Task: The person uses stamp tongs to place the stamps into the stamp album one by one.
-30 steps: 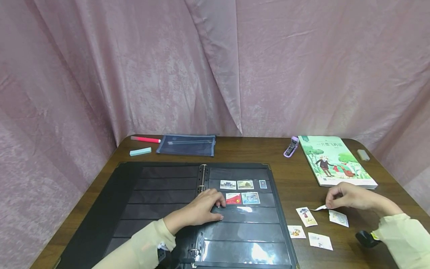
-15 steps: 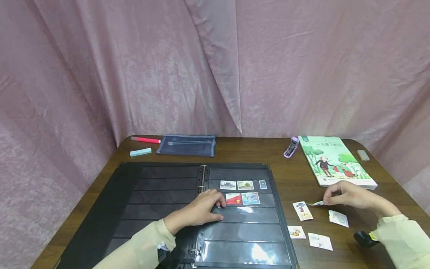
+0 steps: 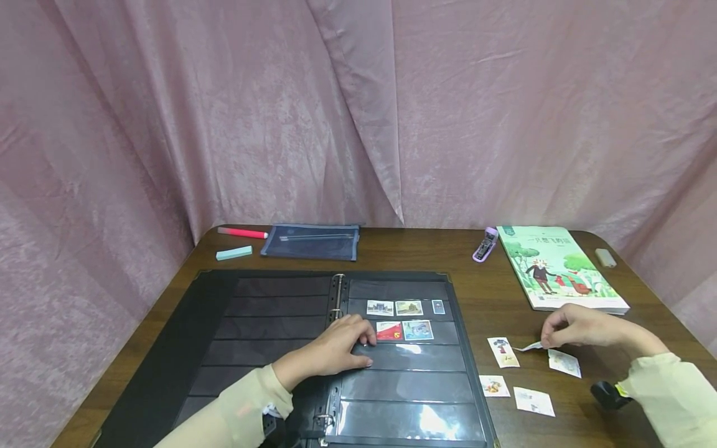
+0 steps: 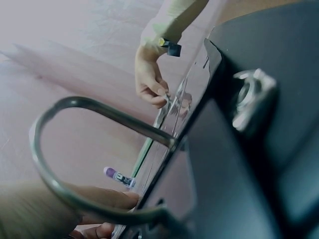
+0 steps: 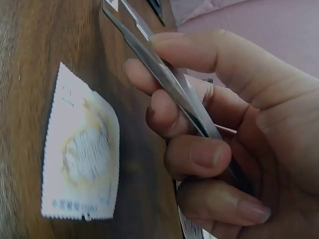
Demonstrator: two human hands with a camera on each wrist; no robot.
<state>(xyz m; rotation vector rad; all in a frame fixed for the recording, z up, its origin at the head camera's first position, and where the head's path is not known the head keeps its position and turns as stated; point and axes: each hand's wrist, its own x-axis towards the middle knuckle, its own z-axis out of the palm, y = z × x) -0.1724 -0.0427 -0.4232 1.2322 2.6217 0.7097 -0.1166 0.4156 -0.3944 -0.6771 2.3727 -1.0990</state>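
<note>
Left hand [image 3: 330, 350], per the head view, rests with fingers loosely bent on the album [image 3: 403, 387] beside its ring spine and holds nothing visible; the right hand [image 3: 579, 328] pinches the tweezers [image 3: 528, 347], whose tips point left to the edge of the portrait stamp [image 3: 503, 353]. That stamp lies on the table [image 3: 482, 292] between the album's right edge and the right hand, the nearer of the two; its long axis runs away from the person, far end leaning slightly left, crosswise to the tweezers. Bare wood extends on its far side toward the book [image 3: 562, 267]; on the near side, a small stamp [image 3: 495, 386] and a wide stamp [image 3: 534, 402] limit the room. Left wrist view: a binder ring [image 4: 75, 103] arches before the left fingers; the right hand appears beyond the album. Right wrist view: thumb and fingers enclose the tweezers; a white corner [image 5: 113, 4] shows at the tips, but whether it is clamped cannot be determined. A pale stamp [image 5: 82, 154] lies flat beside the hand.
</note>
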